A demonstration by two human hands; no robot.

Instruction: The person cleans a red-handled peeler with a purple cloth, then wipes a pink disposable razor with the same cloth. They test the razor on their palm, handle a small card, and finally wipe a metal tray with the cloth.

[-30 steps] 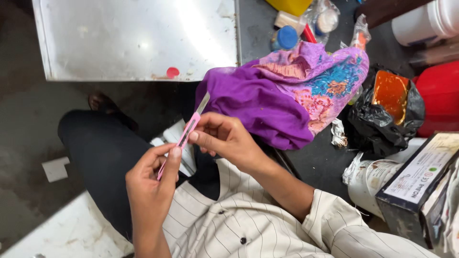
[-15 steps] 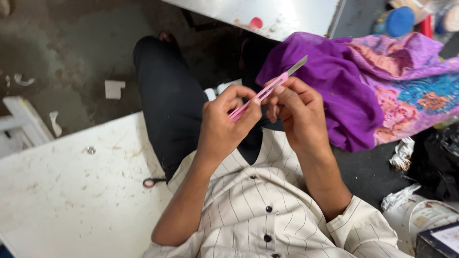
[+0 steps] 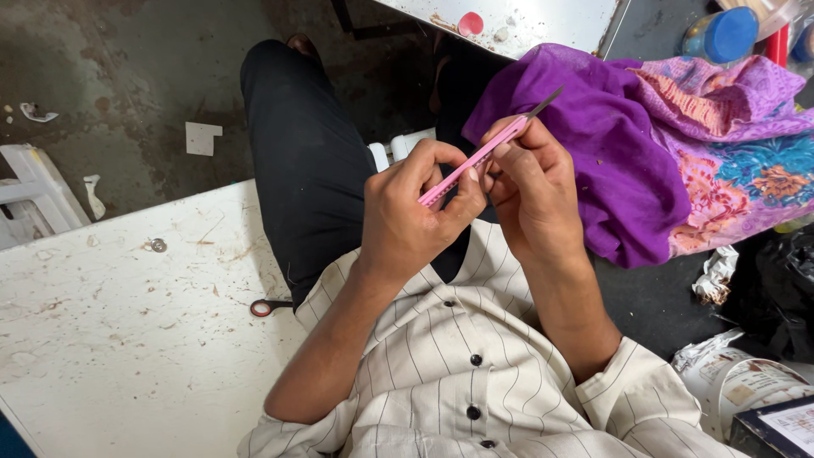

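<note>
Both hands hold a slim pink utility knife (image 3: 475,161) over my lap, its grey blade tip pointing up and to the right. My left hand (image 3: 415,216) wraps the lower end of the handle, thumb pressed on it. My right hand (image 3: 534,187) pinches the upper end near the blade. Behind the blade lies a purple cloth (image 3: 593,144) joined to a flowered pink and blue fabric (image 3: 738,153). I sit in black trousers (image 3: 305,161) and a striped cream shirt (image 3: 458,373).
A scratched white board (image 3: 127,339) lies at lower left, with a red-handled tool (image 3: 270,306) at its edge beside my leg. A white table edge (image 3: 526,21) is above. A blue-lidded jar (image 3: 721,34) stands at top right, a paint bucket (image 3: 746,382) and crumpled paper at lower right.
The view has swung left, so the hands now sit further right and the white board fills the lower left. Both hands keep the same hold on the pink knife.
</note>
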